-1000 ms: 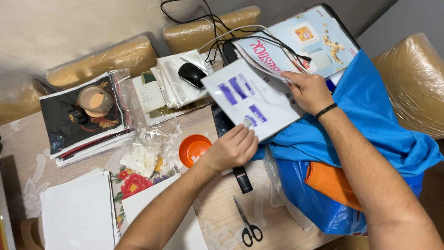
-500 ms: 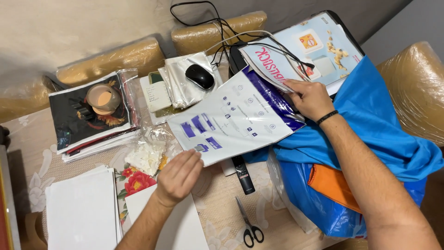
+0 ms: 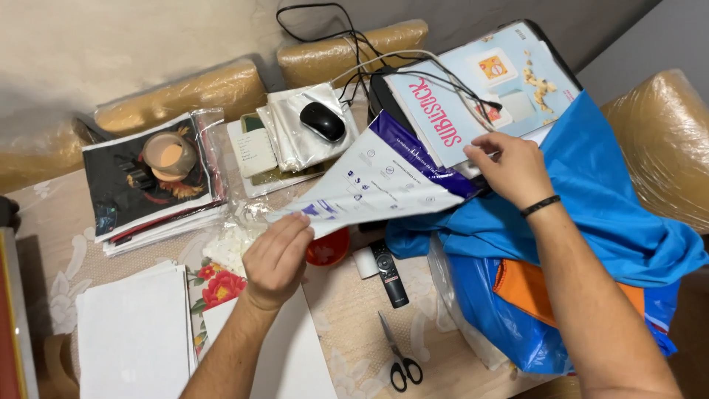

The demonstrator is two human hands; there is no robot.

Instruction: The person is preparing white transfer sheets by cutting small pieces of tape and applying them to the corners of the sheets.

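A white plastic mailer bag [image 3: 377,185] with a purple end is stretched above the table between both hands. My left hand [image 3: 277,258] pinches its near left corner. My right hand [image 3: 513,168], with a black band on the wrist, grips its purple end by the blue cloth [image 3: 591,199]. Under the mailer sit an orange lid [image 3: 329,251] and a black remote control [image 3: 388,272]. Black-handled scissors [image 3: 397,356] lie near the front edge.
A black mouse [image 3: 323,120] rests on silvery bags at the back. A tape roll [image 3: 170,155] sits on a stack of dark prints at left. White sheets [image 3: 133,332] lie front left. Booklets and cables are at back right, an orange cloth [image 3: 528,288] in a blue bag at right.
The mailer has been pulled out flatter and lower between my hands. My left hand moved along it from the middle to the near left corner; the remote and orange lid show beneath.
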